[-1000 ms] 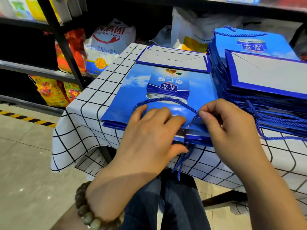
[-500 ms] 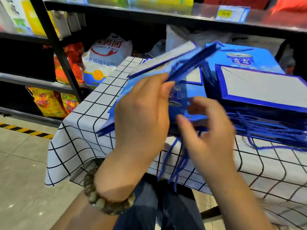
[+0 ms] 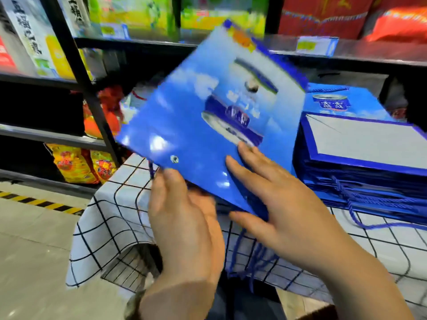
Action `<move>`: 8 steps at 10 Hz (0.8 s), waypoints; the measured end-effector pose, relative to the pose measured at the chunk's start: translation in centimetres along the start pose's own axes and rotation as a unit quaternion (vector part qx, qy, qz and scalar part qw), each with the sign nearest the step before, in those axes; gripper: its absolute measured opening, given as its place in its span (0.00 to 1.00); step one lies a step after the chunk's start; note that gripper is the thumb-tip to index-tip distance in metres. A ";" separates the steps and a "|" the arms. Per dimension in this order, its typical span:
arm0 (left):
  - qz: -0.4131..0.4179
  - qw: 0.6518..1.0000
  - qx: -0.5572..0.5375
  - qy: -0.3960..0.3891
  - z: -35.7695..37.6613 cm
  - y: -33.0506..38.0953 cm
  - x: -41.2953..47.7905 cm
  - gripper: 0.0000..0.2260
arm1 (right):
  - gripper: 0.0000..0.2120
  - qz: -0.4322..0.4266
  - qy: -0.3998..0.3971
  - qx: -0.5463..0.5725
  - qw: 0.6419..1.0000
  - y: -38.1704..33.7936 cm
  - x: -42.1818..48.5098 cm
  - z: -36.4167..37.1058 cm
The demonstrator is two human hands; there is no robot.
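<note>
A flat blue paper gift bag (image 3: pixel 196 125), printed with a can and clouds, is raised off the table and tilted up toward the shelves. My left hand (image 3: pixel 184 218) grips its lower edge near a metal eyelet. My right hand (image 3: pixel 279 195) lies with its fingers spread on the bag's printed face and its thumb under the lower edge, pinching it. Blue cord handles (image 3: pixel 249 262) dangle below the bag between my hands. The picture is blurred by motion.
A tall stack of the same blue bags (image 3: pixel 360 172) lies at the right on the table with a black-and-white checked cloth (image 3: pixel 115 227). Black shelves (image 3: pixel 76 65) behind hold packaged goods and yellow sacks (image 3: pixel 76 165). Tiled floor lies at the left.
The bag lay flat on the table with both hands at its cord. Both hands have since lifted it and swung it upright, its printed face now toward me.
</note>
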State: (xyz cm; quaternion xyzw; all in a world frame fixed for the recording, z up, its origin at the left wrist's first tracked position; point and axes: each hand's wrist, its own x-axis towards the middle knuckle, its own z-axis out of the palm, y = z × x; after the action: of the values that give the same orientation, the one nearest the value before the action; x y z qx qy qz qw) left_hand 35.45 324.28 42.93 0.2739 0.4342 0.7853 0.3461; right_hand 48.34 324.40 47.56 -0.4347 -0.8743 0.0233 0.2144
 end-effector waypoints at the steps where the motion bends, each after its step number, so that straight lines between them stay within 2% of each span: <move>1: -0.142 0.976 -0.158 0.045 0.8 -0.1 -3.2 0.11 | 0.32 0.030 -0.145 -0.003 0.989 1.5 -1.0 -1.0; 2: -0.202 0.972 -0.111 0.042 0.6 -0.5 -4.7 0.09 | 0.30 0.043 -0.191 -0.020 0.980 2.1 -1.1 -0.7; 3: -0.212 0.975 -0.062 0.031 -0.2 -0.6 -4.4 0.07 | 0.28 0.108 -0.141 -0.001 0.984 2.5 -2.1 -0.4; 4: -0.226 0.974 -0.031 -0.010 -0.4 -0.3 -4.3 0.06 | 0.22 0.181 -0.022 -0.059 0.981 3.5 -4.1 -0.5; 5: -0.273 0.961 -0.017 -0.047 -0.4 -0.5 -4.5 0.08 | 0.16 0.209 0.005 -0.110 0.972 3.7 -5.3 -0.8; 6: -0.311 0.939 0.032 -0.146 -0.1 -0.8 -5.1 0.06 | 0.13 0.229 0.021 -0.088 0.969 3.2 -5.5 -1.7; 7: -0.280 0.903 0.127 -0.301 0.3 -0.9 -5.9 0.04 | 0.18 0.237 0.045 -0.001 0.971 2.7 -5.3 -2.6; 8: -0.272 0.857 0.175 -0.402 1.1 -0.5 -6.2 0.10 | 0.23 0.236 0.084 0.142 0.957 1.8 -4.8 -2.9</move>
State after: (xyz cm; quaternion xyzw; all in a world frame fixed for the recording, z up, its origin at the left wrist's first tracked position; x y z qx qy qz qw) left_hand 40.17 320.13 42.19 0.4928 0.4443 0.3924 0.6370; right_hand 53.41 321.38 48.11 -0.5944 -0.7129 0.1609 0.3354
